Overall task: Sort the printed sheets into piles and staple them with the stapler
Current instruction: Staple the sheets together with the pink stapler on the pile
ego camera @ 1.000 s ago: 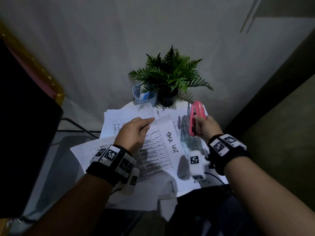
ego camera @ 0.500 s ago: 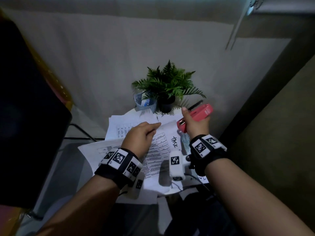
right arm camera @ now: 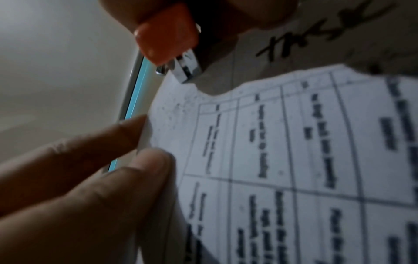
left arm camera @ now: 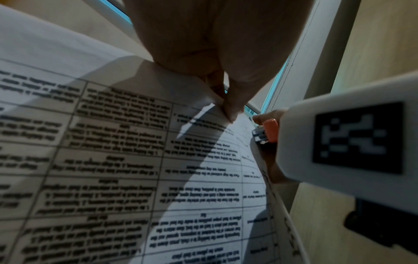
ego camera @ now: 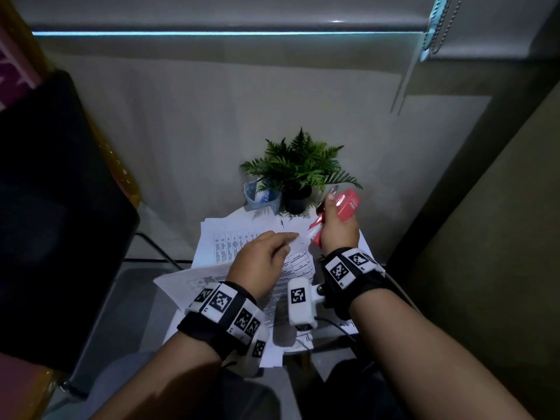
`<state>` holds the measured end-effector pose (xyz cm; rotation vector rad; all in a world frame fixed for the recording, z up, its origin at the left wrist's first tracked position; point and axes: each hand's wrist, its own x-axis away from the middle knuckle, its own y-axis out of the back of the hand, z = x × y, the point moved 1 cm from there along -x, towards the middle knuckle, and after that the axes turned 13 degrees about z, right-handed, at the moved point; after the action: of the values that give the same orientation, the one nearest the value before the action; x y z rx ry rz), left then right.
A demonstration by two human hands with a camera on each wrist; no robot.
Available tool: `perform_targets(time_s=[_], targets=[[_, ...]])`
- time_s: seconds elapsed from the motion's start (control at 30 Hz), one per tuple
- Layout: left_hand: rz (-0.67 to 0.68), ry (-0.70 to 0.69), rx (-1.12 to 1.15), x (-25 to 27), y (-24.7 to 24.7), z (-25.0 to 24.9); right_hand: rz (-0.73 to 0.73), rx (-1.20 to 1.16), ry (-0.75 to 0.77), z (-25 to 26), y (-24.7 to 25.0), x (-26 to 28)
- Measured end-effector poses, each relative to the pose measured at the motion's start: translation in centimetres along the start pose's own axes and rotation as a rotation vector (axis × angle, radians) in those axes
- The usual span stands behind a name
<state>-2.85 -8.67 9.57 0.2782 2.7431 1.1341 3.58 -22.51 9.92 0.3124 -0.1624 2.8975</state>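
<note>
My left hand [ego camera: 266, 262] pinches the far corner of a set of printed sheets [left arm camera: 140, 160] between thumb and forefinger and holds that corner lifted off the pile. The sheets [right arm camera: 294, 160] carry a printed table and handwritten marker text. My right hand [ego camera: 336, 234] grips a red stapler [ego camera: 345, 204], tilted, with its metal mouth [right arm camera: 181, 69] just beside the pinched corner. More loose printed sheets [ego camera: 230, 237] lie spread beneath on a small round white table [ego camera: 362, 242].
A potted fern [ego camera: 298, 168] and a clear plastic cup [ego camera: 260, 197] stand at the table's far edge against a grey wall. A dark chair back [ego camera: 54, 207] fills the left. A blind cord [ego camera: 436, 25] hangs at upper right.
My right hand has swung the stapler round and brought its mouth to the corner that the left hand pinches. The head view has tilted up.
</note>
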Motion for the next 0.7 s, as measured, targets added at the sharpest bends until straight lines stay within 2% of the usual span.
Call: perform_targets(time_s=[0.13,0.23,0.27,0.33,0.5,0.6,0.7], targets=[[0.074,0.072,-0.043,0.5,0.4,-0.6,-0.009,-0.012,0.037,0.3,0.1,0.2],[0.237,0.173,-0.353,0.5,0.8,0.1,0.05,0.031,0.075,0.6,0.0,0.3],[0.247,0.193,-0.406,0.5,1.0,0.6,0.072,0.054,0.109,0.6,0.0,0.3],[0.176,0.218,-0.39,0.5,1.7,1.1,0.106,0.082,0.169,1.3,0.4,0.9],[-0.174,0.275,-0.202,0.6,5.0,1.6,0.105,0.017,0.267,3.4,3.7,1.3],[-0.275,0.266,-0.039,0.2,6.5,1.4,0.206,0.109,0.198,2.0,5.2,1.1],[-0.333,0.238,0.163,-0.7,6.7,0.8,0.374,0.137,0.085,0.1,5.3,2.3]])
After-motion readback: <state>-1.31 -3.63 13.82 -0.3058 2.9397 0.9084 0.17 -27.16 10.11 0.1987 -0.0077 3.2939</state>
